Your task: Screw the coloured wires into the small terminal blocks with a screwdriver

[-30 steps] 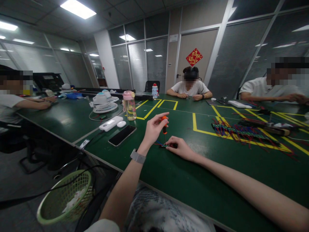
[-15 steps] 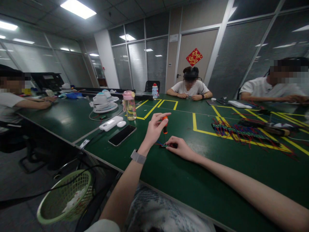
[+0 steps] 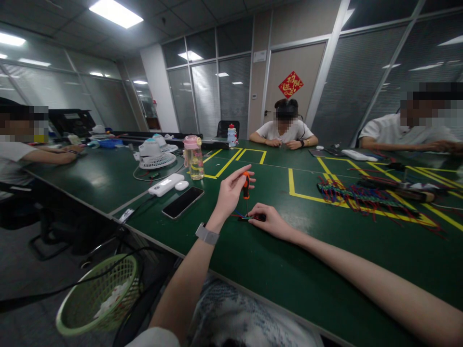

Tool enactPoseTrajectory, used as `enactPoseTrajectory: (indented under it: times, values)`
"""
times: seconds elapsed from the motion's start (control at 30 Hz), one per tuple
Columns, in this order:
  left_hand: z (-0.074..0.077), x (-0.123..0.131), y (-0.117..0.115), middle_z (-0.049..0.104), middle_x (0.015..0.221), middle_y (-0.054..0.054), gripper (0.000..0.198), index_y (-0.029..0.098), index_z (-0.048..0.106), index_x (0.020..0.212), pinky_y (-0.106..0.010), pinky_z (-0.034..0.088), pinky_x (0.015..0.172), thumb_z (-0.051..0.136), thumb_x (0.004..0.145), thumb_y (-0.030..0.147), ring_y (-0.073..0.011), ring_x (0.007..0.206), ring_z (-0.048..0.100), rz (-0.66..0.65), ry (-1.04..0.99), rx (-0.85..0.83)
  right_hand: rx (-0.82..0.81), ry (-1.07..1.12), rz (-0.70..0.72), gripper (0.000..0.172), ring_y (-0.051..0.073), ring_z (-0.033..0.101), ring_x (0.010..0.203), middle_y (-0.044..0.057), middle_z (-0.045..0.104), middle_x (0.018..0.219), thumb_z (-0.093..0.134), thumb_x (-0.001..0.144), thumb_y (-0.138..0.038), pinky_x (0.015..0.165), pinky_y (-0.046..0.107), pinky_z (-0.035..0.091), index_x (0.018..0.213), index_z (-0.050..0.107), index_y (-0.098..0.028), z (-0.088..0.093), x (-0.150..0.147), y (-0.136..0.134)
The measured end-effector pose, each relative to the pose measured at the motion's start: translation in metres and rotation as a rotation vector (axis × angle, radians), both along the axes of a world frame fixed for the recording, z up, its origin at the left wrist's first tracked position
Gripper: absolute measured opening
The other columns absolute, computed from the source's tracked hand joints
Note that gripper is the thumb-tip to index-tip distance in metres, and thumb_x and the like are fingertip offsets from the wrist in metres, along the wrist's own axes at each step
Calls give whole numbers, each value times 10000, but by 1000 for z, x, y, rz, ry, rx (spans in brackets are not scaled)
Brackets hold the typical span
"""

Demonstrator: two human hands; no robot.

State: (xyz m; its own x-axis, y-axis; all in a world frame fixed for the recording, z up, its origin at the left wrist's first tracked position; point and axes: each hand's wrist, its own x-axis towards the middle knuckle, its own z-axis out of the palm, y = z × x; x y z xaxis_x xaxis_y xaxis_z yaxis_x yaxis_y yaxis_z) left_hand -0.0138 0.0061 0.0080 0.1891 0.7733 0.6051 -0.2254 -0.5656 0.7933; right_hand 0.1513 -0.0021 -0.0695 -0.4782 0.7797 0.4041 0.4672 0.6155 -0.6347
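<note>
My left hand [image 3: 231, 195] pinches the orange and black handle of a small screwdriver [image 3: 246, 187], held upright with its tip down on a small dark part [image 3: 249, 218]. Red and blue wires stick out of that part. My right hand [image 3: 270, 221] lies on the green table [image 3: 275, 270] with its fingers pressed onto the part, holding it down. A watch sits on my left wrist.
A black phone [image 3: 183, 202], a white remote [image 3: 166, 184], a pink bottle [image 3: 194, 157] and a small fan [image 3: 155, 154] lie to the left. A bundle of coloured wires [image 3: 361, 198] lies at the right. Three other people sit round the table. A green basket [image 3: 101, 294] stands on the floor.
The fingers of my left hand have shifted round the screwdriver handle, turning it slightly. My right hand and the part have stayed in place.
</note>
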Motion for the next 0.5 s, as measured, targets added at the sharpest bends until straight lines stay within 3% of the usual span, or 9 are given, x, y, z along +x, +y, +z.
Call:
enactPoseTrajectory:
  times: [0.13,0.23,0.33,0.43,0.5]
  values:
    - [0,-1,-1,606,1056,-62,289,203,661,1062,-244,504,755,627,797,313,-148,897,596,159,73,77,0,-2,-1,143,131,542,682,42,586,815,623,783,-226,628,262,448,877,703,-156,0,0,0]
    - [1,0,-1,566,1194,-75,320,230,610,1160,-270,509,791,512,872,327,-169,985,591,48,52,48,-3,0,-3,148,131,542,681,43,584,819,620,784,-229,632,265,448,881,703,-153,0,0,0]
    - [0,1,-1,613,1095,-76,364,221,557,1225,-303,528,765,491,882,325,-164,898,624,-27,17,-5,-3,-1,-2,149,131,543,686,44,584,822,622,782,-225,636,264,448,883,702,-152,0,0,1]
    - [0,0,-1,614,1000,-55,319,206,639,1106,-262,513,749,617,804,307,-143,851,609,123,69,55,2,-2,0,149,131,541,682,42,580,812,621,781,-220,627,262,445,884,704,-153,-1,0,1]
    - [0,0,-1,592,1069,-61,283,212,666,1061,-248,498,775,626,797,306,-153,927,591,177,100,93,6,0,4,149,132,541,680,41,578,807,619,783,-220,625,262,444,885,705,-154,-1,0,1]
